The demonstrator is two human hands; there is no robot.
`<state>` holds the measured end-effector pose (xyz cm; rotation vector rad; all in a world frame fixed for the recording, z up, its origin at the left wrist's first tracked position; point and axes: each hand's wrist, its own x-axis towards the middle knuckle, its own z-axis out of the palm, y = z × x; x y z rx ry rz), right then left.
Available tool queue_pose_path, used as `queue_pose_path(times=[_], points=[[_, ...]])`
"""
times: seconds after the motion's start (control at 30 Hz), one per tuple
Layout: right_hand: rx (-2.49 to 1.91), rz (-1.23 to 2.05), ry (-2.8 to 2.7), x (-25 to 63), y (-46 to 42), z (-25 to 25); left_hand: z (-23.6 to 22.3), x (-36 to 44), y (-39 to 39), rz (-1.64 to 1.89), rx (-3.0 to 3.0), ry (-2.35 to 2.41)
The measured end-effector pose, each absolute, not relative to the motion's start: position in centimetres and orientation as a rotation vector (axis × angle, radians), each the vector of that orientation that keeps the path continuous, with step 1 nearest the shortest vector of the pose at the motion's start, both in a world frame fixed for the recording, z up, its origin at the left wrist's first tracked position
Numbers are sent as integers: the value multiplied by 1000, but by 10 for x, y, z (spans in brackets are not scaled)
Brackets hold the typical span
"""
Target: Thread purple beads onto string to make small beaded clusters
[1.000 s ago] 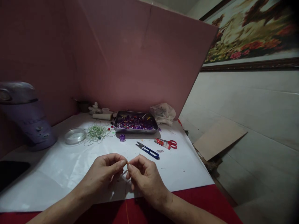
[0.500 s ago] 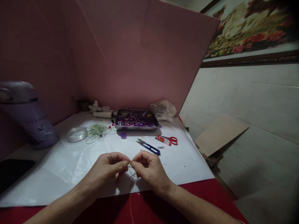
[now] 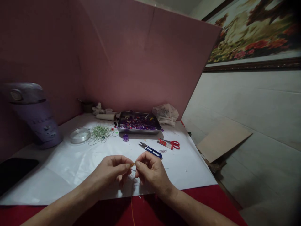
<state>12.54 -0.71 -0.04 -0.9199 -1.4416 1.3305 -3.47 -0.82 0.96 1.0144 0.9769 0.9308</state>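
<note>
Between the fingertips of both hands runs a thin orange-yellow cord (image 3: 132,204), its tail hanging down over the red cloth. My left hand (image 3: 115,169) pinches it between thumb and forefinger. From the other side, my right hand (image 3: 152,169) pinches the same cord a small gap away. A short stretch, perhaps looped or knotted, shows between the tips; its detail is too small to make out. Just beyond the right hand lie blue thread snips (image 3: 150,149). Behind them are red-handled scissors (image 3: 175,144) beside a small red-and-clear packet (image 3: 165,144).
A metal tray (image 3: 138,131) of mostly purple beads stands at the back, a plastic bag (image 3: 166,113) beside it. Leftward are a purple bead cluster (image 3: 125,137), tangled green thread (image 3: 100,132), a clear round dish (image 3: 80,135), a purple bottle (image 3: 39,119) and a dark flat object (image 3: 16,172).
My fingertips have drawn slightly apart, and more cord shows between them. The loop below them looks smaller. The whole view has shifted a little.
</note>
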Motion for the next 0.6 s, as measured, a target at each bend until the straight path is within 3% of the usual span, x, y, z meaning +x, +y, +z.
queue_pose_path(times=[0.27, 0.47, 0.6], points=[[-959, 1257, -1571, 130, -4, -2, 13, -36, -8, 945, 1062, 1037], [-1063, 496, -1788, 129, -16, 11, 10, -37, -6, 980, 1101, 1050], [-1077, 528, -1835, 125, -20, 10, 6, -35, -6, 976, 1075, 1009]])
